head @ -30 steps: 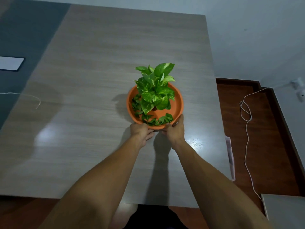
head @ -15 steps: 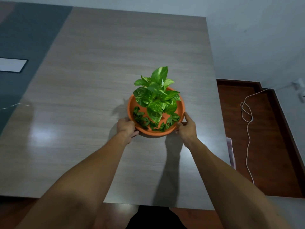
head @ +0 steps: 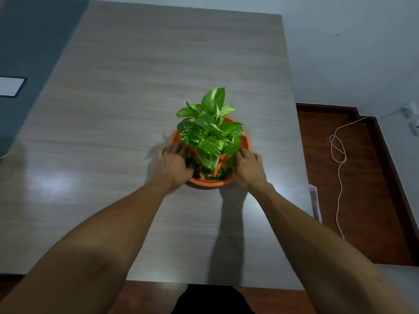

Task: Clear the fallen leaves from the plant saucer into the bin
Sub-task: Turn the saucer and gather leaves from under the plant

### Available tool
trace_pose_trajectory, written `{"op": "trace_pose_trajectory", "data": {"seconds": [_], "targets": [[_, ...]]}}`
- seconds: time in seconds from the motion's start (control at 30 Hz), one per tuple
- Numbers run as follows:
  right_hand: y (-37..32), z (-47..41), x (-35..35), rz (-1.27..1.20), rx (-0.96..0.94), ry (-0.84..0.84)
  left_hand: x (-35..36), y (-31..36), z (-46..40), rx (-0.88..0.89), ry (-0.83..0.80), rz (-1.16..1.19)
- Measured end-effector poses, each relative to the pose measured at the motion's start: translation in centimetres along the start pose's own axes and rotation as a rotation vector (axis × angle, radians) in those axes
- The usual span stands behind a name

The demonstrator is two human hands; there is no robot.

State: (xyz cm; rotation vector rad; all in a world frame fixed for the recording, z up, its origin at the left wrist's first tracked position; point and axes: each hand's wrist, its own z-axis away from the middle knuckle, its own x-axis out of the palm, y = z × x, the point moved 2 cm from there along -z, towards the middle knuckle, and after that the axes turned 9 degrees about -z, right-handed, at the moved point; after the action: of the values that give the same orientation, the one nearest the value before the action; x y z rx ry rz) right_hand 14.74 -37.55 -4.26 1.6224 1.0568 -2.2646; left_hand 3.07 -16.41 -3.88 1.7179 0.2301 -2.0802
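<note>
Since the leaves [head: 205, 169] lie between them, both hands, left [head: 173, 165] and right [head: 248, 167], reach open-fingered, holding nothing, into the saucer [head: 210, 181]

1. The saucer [head: 212, 182] is orange.
2. The plant [head: 209, 130] has bright green leaves streaked with pale yellow-white.
3. The fallen leaves [head: 210, 172] are darker green.
4. The table [head: 136, 109] is pale grey-brown with fine wood grain.
5. The floor [head: 362, 200] is reddish-brown; the cable [head: 339, 173] on it is white.
</note>
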Motion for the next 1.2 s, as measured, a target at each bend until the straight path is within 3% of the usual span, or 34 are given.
{"op": "trace_pose_trajectory", "data": {"seconds": [0.2, 0.43, 0.6, 0.8, 0.93, 0.97, 1.03, 1.2], "targets": [[0.6, -2.8, 0.5, 0.233, -0.075, -0.193, 0.3, -0.6, -2.3, 0.115, -0.132, -0.194], [-2.1, -0.5, 0.9, 0.245, -0.041, -0.204, 0.0, 0.9, -1.3, 0.107, -0.214, -0.211], [-3.3, -0.4, 3.0, 0.077, 0.051, -0.263, 0.1, 2.0, -0.8, 0.098, -0.286, -0.199], [-4.6, -0.9, 4.5, -0.150, 0.079, -0.171, 0.7, 2.9, -0.7, 0.100, -0.258, -0.026], [-4.9, 0.1, 4.3, -0.585, 0.152, -0.061, 1.2, 2.9, -0.4, 0.059, -0.199, 0.161], [-5.4, 0.5, 4.0, -0.792, 0.233, -0.070, 1.1, 3.0, -0.3, 0.048, -0.180, 0.197], [-5.7, 0.5, 4.1, -0.942, 0.346, 0.002, 1.3, 3.2, -0.1, 0.045, -0.160, 0.240], [-5.0, 0.9, 4.4, -0.829, 0.239, -0.049, 3.0, 2.7, -0.1, -0.068, -0.161, 0.471]]}}
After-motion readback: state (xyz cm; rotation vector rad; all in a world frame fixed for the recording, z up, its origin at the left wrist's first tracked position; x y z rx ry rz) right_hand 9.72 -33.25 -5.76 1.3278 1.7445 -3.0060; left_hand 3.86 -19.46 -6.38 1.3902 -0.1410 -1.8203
